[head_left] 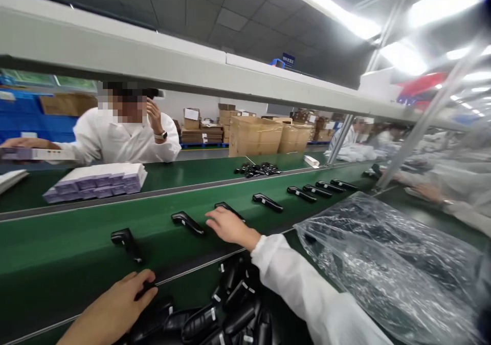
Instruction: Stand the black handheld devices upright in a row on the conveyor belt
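My right hand [229, 227] reaches out over the green conveyor belt [76, 242], fingers stretched flat, their tips against a black handheld device [231, 209] lying there. That device is one in a row of several black devices [187, 223] spaced along the belt. My left hand [115, 309] is low at the near edge, its fingers curled on a black device [144, 288] at the rim of a heap of black devices [226, 311] in front of me. Both arms wear white sleeves.
A crumpled clear plastic bag [387, 268] lies to the right. Across the belt a person in a white coat [123, 140] sits behind stacked white-and-purple boxes [95, 181]. Small black parts [258, 170] and cardboard boxes [255, 135] are farther back. Other workers' hands [429, 191] are at right.
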Motion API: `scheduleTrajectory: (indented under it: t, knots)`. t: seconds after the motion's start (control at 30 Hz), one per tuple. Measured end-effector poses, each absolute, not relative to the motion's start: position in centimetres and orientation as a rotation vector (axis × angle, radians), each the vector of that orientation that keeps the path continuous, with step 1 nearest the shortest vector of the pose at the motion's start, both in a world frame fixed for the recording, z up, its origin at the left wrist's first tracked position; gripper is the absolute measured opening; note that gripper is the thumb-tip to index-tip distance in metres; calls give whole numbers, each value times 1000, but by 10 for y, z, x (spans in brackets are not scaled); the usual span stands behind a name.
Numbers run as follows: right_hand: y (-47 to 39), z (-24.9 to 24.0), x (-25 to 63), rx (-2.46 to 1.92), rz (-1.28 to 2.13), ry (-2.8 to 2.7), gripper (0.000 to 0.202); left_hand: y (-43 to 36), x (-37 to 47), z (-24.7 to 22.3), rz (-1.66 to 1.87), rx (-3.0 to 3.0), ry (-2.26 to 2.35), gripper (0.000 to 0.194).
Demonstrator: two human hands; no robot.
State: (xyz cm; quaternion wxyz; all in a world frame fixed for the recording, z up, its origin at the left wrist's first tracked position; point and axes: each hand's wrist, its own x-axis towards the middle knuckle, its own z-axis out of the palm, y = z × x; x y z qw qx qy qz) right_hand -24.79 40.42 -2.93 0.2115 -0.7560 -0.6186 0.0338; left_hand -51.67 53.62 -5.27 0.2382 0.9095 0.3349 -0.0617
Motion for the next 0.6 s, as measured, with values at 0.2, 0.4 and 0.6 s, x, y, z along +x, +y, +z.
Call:
scheduleTrajectory:
  t: [0.2, 0.4, 0.6]
  knots:
    - [251, -32, -186, -2361, 93, -1612, 35, 508, -487, -43, -130, 2512, 881, 46]
    - [209, -90, -189, -2607, -242, -1354, 35, 409, -416, -27, -21, 2691, 432, 44]
    - [209, -106, -185, -2516, -261, -1410, 28, 342, -354, -54, 68, 2679, 200, 75]
